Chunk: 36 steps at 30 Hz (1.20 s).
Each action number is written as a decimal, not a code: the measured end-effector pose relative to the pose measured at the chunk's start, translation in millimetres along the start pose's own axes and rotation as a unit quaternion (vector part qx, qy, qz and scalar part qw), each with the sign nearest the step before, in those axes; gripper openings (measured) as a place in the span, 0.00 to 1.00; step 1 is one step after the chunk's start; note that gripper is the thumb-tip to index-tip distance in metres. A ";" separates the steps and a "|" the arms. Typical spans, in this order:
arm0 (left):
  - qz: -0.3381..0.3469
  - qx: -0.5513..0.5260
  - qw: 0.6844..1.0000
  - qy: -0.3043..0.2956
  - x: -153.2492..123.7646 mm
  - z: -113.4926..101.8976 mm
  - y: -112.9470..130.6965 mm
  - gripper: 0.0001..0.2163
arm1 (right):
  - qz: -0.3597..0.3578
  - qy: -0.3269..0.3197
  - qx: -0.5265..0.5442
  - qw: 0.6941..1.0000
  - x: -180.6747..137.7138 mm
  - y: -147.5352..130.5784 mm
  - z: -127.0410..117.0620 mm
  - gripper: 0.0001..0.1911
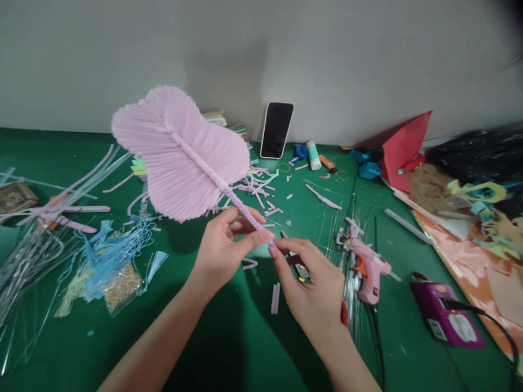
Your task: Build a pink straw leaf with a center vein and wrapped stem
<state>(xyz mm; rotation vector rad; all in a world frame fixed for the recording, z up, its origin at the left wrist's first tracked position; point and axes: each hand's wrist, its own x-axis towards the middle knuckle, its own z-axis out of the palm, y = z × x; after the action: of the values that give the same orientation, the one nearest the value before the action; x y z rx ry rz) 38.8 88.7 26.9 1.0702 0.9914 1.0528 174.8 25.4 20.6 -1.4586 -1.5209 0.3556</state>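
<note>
A pink leaf-shaped piece made of fuzzy pipe cleaners is held up above the green table, its wrapped stem running down to the right. My left hand is closed on the stem, thumb and fingers pinching it. My right hand pinches the very tip of the stem with thumb and forefinger. Under my right hand lies a dark tool with a red handle, mostly hidden.
A pink glue gun lies right of my hands, a purple device with a black cord further right. A phone leans on the wall. Blue tassels and a bead bag sit left; pink scraps, glue sticks, paper litter the table.
</note>
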 end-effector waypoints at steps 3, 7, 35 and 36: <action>-0.002 -0.002 1.000 0.000 0.8 1.9 -1.0 0.10 | -0.028 0.002 -0.029 0.999 -2.4 1.7 1.3 0.06; 0.000 -0.009 1.000 -0.013 1.8 1.6 -3.3 0.11 | -0.044 0.008 -0.037 0.998 -3.9 3.5 6.0 0.06; -0.121 -0.062 0.980 -0.146 13.9 -21.2 -24.7 0.16 | 0.183 -0.132 0.085 0.971 -33.7 35.7 33.9 0.18; -0.119 -0.110 0.980 -0.114 12.4 -19.0 -26.1 0.15 | 0.183 -0.121 0.077 0.973 -38.5 37.3 37.9 0.18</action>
<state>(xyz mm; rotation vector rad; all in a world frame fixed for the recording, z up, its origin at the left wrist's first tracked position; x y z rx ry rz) 27.4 100.5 -3.7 0.8456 0.7748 0.8036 161.1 15.2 -42.7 -1.6138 -1.3694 0.8803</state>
